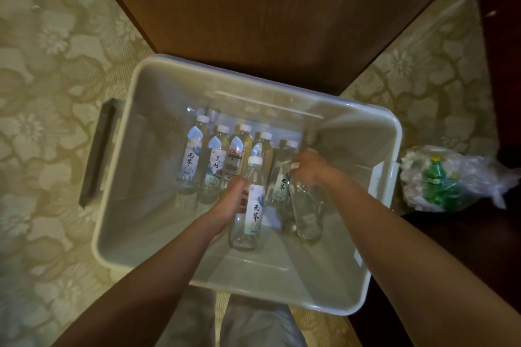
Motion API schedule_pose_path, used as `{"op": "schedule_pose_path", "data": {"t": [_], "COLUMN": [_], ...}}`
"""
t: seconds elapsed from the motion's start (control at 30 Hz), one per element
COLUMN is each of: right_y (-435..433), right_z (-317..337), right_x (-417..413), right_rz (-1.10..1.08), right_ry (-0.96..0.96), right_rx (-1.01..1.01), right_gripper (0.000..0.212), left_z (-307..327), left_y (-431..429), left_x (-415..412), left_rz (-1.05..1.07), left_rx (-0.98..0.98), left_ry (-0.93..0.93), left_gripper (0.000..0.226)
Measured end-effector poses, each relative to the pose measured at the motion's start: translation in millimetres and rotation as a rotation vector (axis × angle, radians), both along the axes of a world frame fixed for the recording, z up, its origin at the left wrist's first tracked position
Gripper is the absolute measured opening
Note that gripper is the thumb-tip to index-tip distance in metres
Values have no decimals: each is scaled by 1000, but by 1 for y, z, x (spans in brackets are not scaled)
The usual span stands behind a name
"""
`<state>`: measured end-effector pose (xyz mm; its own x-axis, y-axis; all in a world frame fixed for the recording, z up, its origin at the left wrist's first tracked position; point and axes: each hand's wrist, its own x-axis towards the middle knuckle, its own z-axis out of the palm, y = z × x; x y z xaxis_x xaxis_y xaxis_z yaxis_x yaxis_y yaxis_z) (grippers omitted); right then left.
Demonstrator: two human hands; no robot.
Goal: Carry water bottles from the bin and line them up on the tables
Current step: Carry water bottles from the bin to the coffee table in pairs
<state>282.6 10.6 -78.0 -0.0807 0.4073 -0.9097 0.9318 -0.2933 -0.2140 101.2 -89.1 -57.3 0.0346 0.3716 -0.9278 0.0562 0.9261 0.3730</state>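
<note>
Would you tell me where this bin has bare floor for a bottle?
Bare floor: between the translucent white plastic bin's left wall and the row of clear white-capped water bottles, along the near wall, beside the right wall. Crowded middle: left grip and right grip each hold a bottle.

Both forearms extended forward, downward. Left hand (235,198) curled round a labelled bottle (251,210); right hand (308,167) curled, seemingly gripping a clear bottle (306,207) below its fingers.
</note>
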Motion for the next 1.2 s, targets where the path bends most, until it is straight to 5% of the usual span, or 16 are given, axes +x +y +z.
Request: {"op": "schedule_pose_path", "data": {"t": [0.1,0.23,0.63,0.87,1.2], "right_y": [-5,-18,-70,-54,-59], "right_z": [4,6,41,99,201], "right_x": [-2,-5,-6,-42,-108], "right_rz": [11,107,-346,-417,-341], "right_ry": [96,126,429,582,750], "right_rx": [-25,71,219,356,485], "right_gripper": [54,34,34,33,21], "left_z": [10,16,49,91,190], "left_y": [1,-1,-10,-16,-60], "left_x": [-1,-5,-21,-44,-115], "left_rz": [25,65,208,308,444], "left_rx": [3,0,99,206,589], "left_ry": [18,6,43,34,-84], "left_gripper": [40,50,48,37,56]}}
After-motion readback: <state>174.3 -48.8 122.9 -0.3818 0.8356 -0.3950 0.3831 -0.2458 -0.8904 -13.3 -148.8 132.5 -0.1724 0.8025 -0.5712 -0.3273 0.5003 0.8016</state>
